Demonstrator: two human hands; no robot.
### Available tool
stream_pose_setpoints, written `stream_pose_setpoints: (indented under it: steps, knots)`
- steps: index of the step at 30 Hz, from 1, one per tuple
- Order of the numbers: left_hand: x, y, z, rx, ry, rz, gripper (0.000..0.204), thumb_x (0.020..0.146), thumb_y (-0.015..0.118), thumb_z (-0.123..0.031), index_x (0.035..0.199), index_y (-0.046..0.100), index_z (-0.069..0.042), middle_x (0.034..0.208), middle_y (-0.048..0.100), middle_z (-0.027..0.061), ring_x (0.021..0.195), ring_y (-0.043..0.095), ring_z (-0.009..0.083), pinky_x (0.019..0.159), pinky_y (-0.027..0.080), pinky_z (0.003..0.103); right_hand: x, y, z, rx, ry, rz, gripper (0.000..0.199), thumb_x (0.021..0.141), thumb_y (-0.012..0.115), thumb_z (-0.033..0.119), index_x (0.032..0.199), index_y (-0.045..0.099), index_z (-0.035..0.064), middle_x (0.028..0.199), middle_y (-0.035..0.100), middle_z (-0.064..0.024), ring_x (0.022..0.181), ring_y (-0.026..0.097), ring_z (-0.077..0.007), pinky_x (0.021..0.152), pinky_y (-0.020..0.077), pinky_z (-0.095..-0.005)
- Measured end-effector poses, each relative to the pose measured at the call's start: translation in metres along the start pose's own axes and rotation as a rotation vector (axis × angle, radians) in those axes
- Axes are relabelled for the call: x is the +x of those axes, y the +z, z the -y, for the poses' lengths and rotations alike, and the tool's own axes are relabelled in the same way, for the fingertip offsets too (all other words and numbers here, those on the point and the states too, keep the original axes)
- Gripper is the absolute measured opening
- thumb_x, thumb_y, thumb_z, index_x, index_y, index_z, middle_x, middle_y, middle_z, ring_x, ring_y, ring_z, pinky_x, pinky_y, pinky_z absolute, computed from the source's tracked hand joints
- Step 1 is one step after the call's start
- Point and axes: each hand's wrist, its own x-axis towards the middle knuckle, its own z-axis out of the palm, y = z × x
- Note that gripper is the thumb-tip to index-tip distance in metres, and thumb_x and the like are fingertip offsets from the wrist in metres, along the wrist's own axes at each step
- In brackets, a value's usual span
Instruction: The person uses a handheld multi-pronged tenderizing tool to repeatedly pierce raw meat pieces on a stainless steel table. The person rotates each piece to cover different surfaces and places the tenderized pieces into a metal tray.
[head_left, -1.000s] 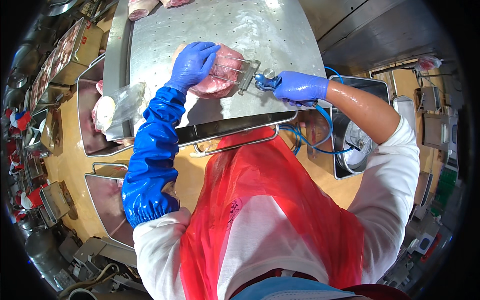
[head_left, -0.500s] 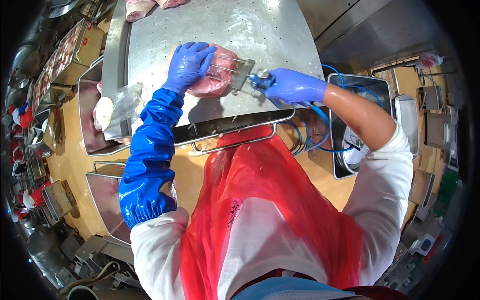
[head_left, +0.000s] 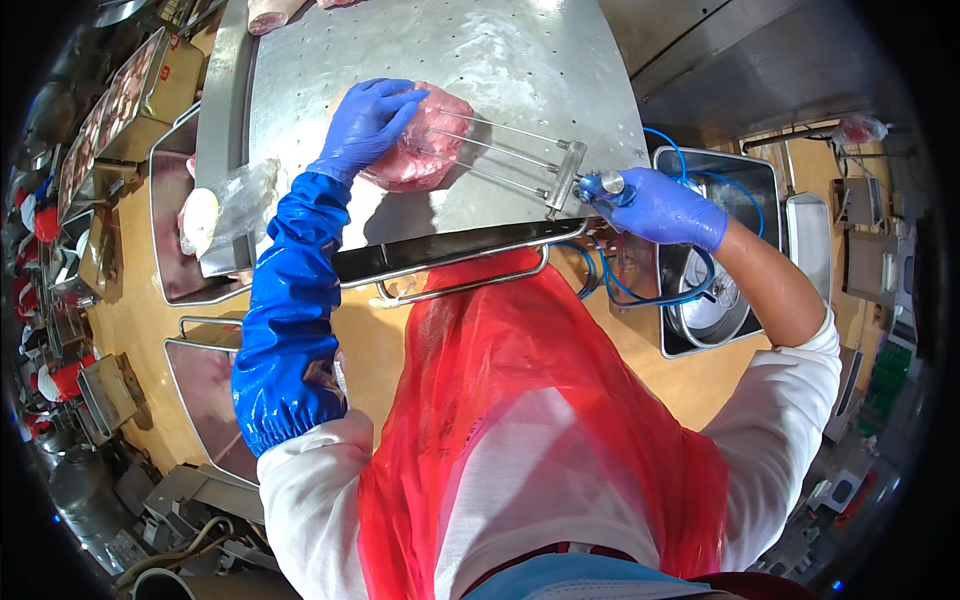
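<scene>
A large pink piece of raw meat (head_left: 428, 165) rests on the perforated metal table (head_left: 330, 60). My gloved left hand (head_left: 368, 125) lies over its left side, fingers curled across the top and gripping it. In my gloved right hand (head_left: 672, 208) is the handle of a brine injector (head_left: 566, 180). Three long needles run from its metal crosspiece toward the meat, and their tips reach its right side. Whether the tips are still inside, I cannot tell. A blue hose (head_left: 655, 300) trails below the right hand. Beside my left sleeve lies a clear plastic bag (head_left: 245, 205).
More meat pieces (head_left: 270, 14) lie at the table's far left. A metal rail (head_left: 470, 293) runs along the near edge. Metal tubs stand left (head_left: 205, 400) and right, the right one holding a round metal vessel (head_left: 705, 300). Meat-filled bins (head_left: 130, 85) stand farther left.
My right hand has drawn the injector back to the right, and much more of the needles' length shows. The left hand stays on the meat.
</scene>
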Motion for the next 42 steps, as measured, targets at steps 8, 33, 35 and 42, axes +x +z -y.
stream_pose_setpoints:
  steps: [8, 33, 35, 42]
  knots:
    - [-0.006, -0.004, 0.004, 0.028, -0.014, -0.007, 0.028, 0.101, 0.059, -0.022, 0.121, 0.077, -0.013, 0.120, 0.072, 0.0143, 0.113, 0.066, 0.0343, 0.100, 0.050, 0.045, 0.082, 0.034, 0.010, 0.037, -0.101, 0.027, 0.026, 0.091, 0.062, 0.024, 0.104, 0.069, 0.0020, 0.074, 0.067, -0.0131, 0.067, 0.063, -0.0223, 0.067, 0.0515, -0.0394]
    - [-0.009, 0.055, -0.087, -0.048, 0.071, -0.009, 0.042, 0.102, 0.056, -0.025, 0.138, 0.061, -0.004, 0.131, 0.064, 0.0201, 0.122, 0.059, 0.0405, 0.110, 0.044, 0.050, 0.067, 0.040, 0.005, 0.318, 0.034, 0.218, 0.017, 0.087, 0.065, 0.020, 0.082, 0.061, 0.0046, 0.066, 0.057, -0.0014, 0.056, 0.056, -0.0111, 0.051, 0.0468, -0.0288]
    - [-0.007, 0.054, -0.087, -0.088, 0.075, -0.009, 0.042, 0.102, 0.056, -0.026, 0.138, 0.061, -0.004, 0.132, 0.064, 0.0195, 0.122, 0.059, 0.0403, 0.110, 0.044, 0.049, 0.066, 0.039, 0.001, 0.315, 0.028, 0.201, 0.016, 0.086, 0.063, 0.019, 0.081, 0.062, 0.0040, 0.063, 0.058, -0.0027, 0.053, 0.055, -0.0118, 0.050, 0.0458, -0.0300]
    - [0.002, -0.018, -0.032, 0.413, 0.009, 0.218, 0.042, 0.102, 0.058, -0.031, 0.142, 0.062, -0.019, 0.140, 0.062, 0.0128, 0.127, 0.058, 0.0363, 0.107, 0.046, 0.045, 0.053, 0.032, 0.018, 0.342, -0.075, 0.122, 0.019, 0.089, 0.065, 0.020, 0.091, 0.064, 0.0016, 0.063, 0.059, -0.0047, 0.056, 0.057, -0.0143, 0.055, 0.0470, -0.0338]
